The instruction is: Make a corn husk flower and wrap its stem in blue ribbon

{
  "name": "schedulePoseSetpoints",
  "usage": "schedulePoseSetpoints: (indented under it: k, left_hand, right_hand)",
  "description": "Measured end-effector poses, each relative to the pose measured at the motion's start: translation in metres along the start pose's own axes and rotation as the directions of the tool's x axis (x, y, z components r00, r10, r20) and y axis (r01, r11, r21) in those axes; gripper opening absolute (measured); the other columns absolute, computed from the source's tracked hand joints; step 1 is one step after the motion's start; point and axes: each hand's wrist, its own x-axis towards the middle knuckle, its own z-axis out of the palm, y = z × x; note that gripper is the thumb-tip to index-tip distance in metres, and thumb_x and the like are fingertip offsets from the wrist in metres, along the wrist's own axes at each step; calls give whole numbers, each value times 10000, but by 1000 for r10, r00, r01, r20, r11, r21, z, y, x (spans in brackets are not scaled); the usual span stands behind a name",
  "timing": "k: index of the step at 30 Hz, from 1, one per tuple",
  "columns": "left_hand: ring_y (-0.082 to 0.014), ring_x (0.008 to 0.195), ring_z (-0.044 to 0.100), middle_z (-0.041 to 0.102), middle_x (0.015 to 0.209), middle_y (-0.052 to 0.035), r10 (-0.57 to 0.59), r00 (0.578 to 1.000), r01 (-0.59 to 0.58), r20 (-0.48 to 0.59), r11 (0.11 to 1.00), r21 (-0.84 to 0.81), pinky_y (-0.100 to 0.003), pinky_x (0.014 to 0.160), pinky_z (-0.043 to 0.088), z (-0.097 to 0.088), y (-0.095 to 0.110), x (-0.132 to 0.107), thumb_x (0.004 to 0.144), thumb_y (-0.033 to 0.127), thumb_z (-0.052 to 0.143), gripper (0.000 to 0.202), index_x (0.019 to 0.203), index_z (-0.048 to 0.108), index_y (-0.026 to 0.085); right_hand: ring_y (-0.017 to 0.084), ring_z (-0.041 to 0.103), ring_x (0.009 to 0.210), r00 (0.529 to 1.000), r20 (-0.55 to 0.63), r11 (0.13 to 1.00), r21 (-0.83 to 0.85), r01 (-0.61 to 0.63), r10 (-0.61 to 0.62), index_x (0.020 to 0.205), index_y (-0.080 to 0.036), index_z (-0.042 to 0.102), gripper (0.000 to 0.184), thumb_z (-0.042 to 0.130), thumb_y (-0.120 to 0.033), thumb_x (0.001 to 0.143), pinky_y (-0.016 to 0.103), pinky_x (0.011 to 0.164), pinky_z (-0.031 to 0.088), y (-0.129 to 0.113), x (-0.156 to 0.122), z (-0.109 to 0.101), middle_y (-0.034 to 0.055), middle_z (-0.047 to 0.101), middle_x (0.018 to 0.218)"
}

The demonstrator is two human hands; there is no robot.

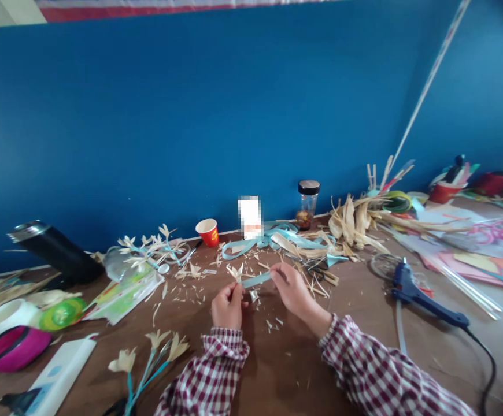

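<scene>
Near the middle of the brown table, my left hand (228, 305) pinches a small cream husk flower (235, 273) by its base, petals pointing up. A strip of light blue tape (256, 281) stretches from that base to my right hand (292, 289), whose thumb and fingers are closed on its far end. Most of the flower's stem is hidden behind my left fingers. Several finished-looking husk flowers with blue stems (147, 367) lie at the front left. Husk scraps are scattered around both hands.
A blue glue gun (425, 303) with a black cord lies on the right. Behind my hands stand a red paper cup (208, 233) and a lidded jar (307, 205). Dried husks (351, 228) are piled at right; a black bottle (56, 251) leans at left.
</scene>
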Motion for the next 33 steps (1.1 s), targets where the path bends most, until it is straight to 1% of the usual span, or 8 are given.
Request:
schedulePoseSetpoints:
  k: [13,17,20,23,26,28,30,33]
  left_hand:
    - [-169,513,595,634,578,-20,53,998,-55,34,997,49,-299,488,542,2,-1,2,686,456,579,355,738,676,119]
    - [-157,466,585,641,580,-14,70,996,-73,51,996,58,-290,482,528,-2,1,3,660,460,595,344,726,677,132]
    - [-164,467,595,649,581,-20,70,996,-74,54,994,75,-289,482,526,-4,3,4,647,471,599,355,727,677,133]
    - [-167,449,602,675,608,-35,73,997,-70,-17,990,121,-280,466,515,-3,2,5,661,463,588,355,762,683,136]
    - [-168,443,608,690,630,-51,79,996,-73,-33,985,154,-269,451,506,-2,0,4,672,459,586,350,764,688,137]
    - [-169,451,613,693,632,-52,73,997,-72,0,985,157,-269,454,513,-2,-2,4,672,465,595,358,768,692,135]
    - [-173,478,624,695,638,-51,62,998,-65,27,988,142,-272,469,526,-1,-2,3,668,464,606,363,785,693,131]
    - [-175,499,627,698,651,-52,44,999,-47,30,992,120,-277,475,535,-1,-1,1,664,457,617,363,800,691,128]
  right_hand:
    - [113,452,487,997,-39,998,23,65,-64,810,-190,508,165,407,-293,891,207,448,354,-19,-33,13,-37,484,570]
    - [128,523,524,994,40,987,-121,104,-100,892,-174,537,170,378,-235,897,218,491,406,-16,-30,3,-20,540,596]
    - [154,594,694,987,81,967,-205,153,-140,989,-182,577,178,486,-169,837,255,633,453,-18,-36,-19,40,636,832]
    - [164,602,786,963,194,862,-438,255,-186,1022,-213,590,213,533,-164,823,272,708,443,-22,-49,-51,60,630,990]
    - [166,606,751,952,281,660,-693,289,-122,898,-198,605,120,496,-171,856,261,668,431,-24,-61,-85,41,652,857]
    - [169,611,731,933,353,571,-751,331,-76,841,-189,606,113,499,-155,853,258,644,427,-24,-68,-100,41,657,821]
    - [170,618,722,876,479,503,-743,442,-62,811,-184,610,103,529,-122,826,253,617,424,-24,-75,-105,44,662,818]
    - [174,624,728,726,684,328,-671,665,-70,836,-172,612,127,544,-69,805,254,585,419,-23,-84,-96,53,669,809]
